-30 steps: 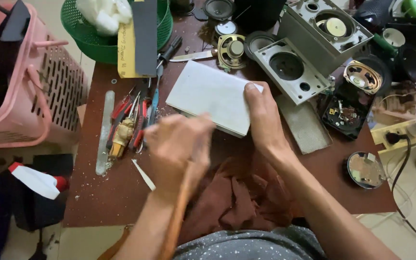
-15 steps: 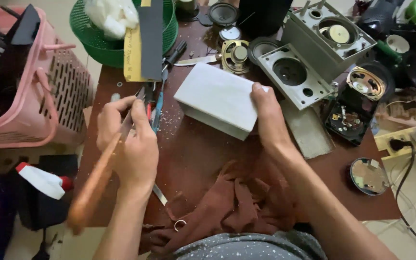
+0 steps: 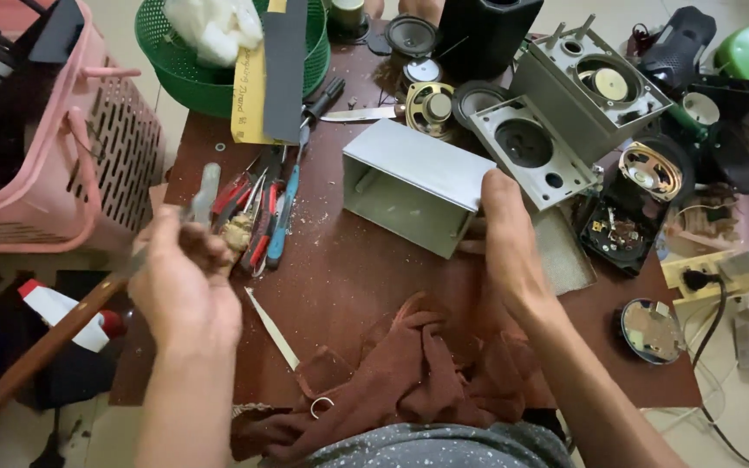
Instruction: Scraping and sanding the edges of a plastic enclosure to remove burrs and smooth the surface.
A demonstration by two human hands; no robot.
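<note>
My right hand (image 3: 506,247) grips the right end of an open grey speaker box (image 3: 409,186). The box stands tilted on the brown table (image 3: 348,269), its hollow side facing me. At the table's left edge my left hand (image 3: 185,286) is closed on a long tool with a wooden handle (image 3: 54,342). The handle slants down to the left and the tool's blurred metal end (image 3: 205,192) points up. That hand hovers just left of a heap of pliers and screwdrivers (image 3: 257,221).
A pink basket (image 3: 88,147) stands at the left and a green basket (image 3: 201,82) at the back. Speaker cabinets and loose drivers (image 3: 582,104) crowd the right. A brown cloth (image 3: 418,373), a thin blade (image 3: 272,328) and a round mirror (image 3: 650,329) lie near me.
My left hand has swung left and slightly back with the wooden-handled tool. My right hand has tipped the grey box up so its open side shows.
</note>
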